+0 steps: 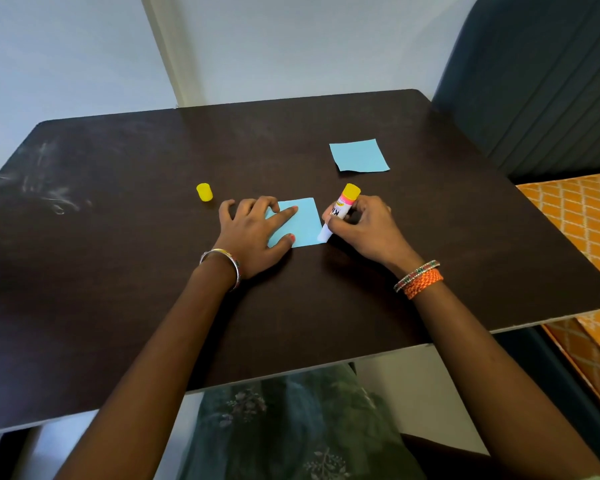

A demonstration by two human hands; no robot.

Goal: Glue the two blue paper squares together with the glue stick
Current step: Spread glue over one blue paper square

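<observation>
The dark worktop is carrying everything, and the left hand is lying flat with fingers spread on the near blue square, evidently pinning it so it cannot slide. The right hand is clamping the tilted glue stick, its tip touching that square's right edge. The second square is waiting farther back, well apart, and the yellow cap is sitting left, out of the way.

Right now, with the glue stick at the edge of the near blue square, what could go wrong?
The glue stick tip sits at the near square's right edge, so glue may smear onto the table. The left hand pins only the left side; the paper could drag or crease. The cap stands loose and might get knocked.
</observation>
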